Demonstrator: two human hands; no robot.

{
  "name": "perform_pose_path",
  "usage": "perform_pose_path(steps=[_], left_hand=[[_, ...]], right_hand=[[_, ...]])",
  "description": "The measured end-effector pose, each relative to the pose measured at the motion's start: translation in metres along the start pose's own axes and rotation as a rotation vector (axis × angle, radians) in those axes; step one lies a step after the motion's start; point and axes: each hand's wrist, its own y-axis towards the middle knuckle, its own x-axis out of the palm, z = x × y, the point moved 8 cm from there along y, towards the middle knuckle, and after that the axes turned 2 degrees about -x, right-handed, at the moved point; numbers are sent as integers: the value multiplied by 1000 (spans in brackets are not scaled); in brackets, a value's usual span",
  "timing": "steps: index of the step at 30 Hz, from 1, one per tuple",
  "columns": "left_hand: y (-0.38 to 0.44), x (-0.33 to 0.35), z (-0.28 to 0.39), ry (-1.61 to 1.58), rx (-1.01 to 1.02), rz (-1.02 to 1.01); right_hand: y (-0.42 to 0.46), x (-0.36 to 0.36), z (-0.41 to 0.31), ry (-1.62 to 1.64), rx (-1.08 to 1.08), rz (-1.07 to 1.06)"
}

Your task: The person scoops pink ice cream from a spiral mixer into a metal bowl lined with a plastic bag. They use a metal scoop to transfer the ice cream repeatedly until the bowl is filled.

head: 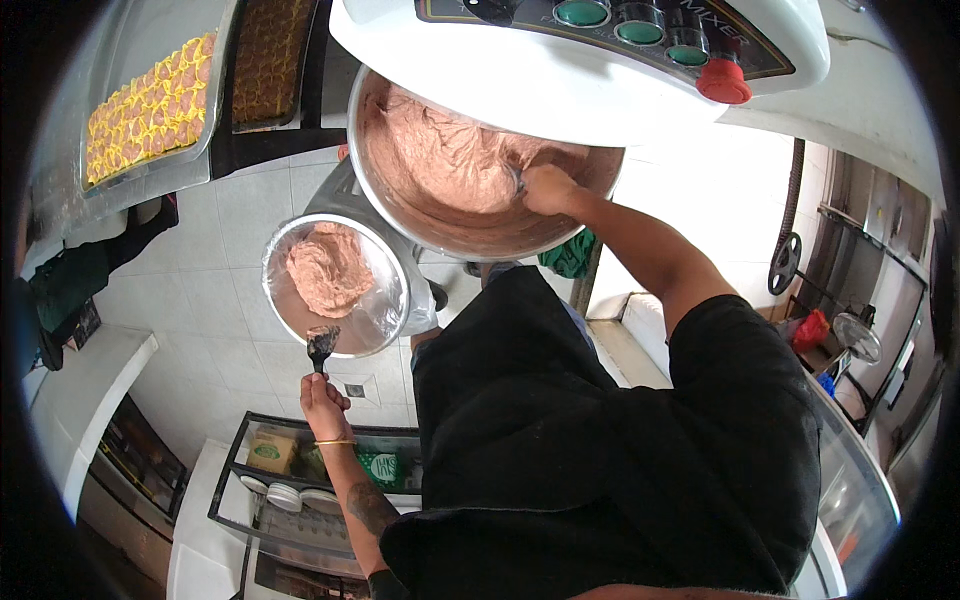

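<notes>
My right hand [551, 189] reaches into a large metal mixer bowl [480, 244] and grips a grey tool [516, 178], its far end sunk in the paste. Thick pink ground-meat paste [442, 157] fills much of that bowl, with smears along the wall. My left hand [324, 405] holds a black spatula [322, 342] by its handle, the paste-smeared blade over the near rim of a smaller metal bowl [402, 307]. See-through plastic film [386, 311] lines this bowl. One mound of pink paste [330, 270] lies inside it.
Above the large bowl juts the white mixer head [525, 82] with green buttons and a red knob [724, 81]. Trays of yellow-wrapped dumplings [154, 109] stand on a rack at upper left. A green cloth [568, 253] hangs below the bowl. Behind my left arm is a black-framed glass case [330, 457].
</notes>
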Motion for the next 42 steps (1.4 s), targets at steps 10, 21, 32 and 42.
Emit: perform_pose_path(steps=[10,21,32,42], left_hand=[[-1,5,11,42,51,-56],[-18,-12,20,157,118,-62],[-24,-31,20,125,103,-122],[0,-38,40,235,246,-140]], right_hand=[[4,38,-64,551,44,291],[60,36,-118,1096,-72,567],[3,19,-122,1188,-155,451],[-114,-3,-123,1106,-200,530]])
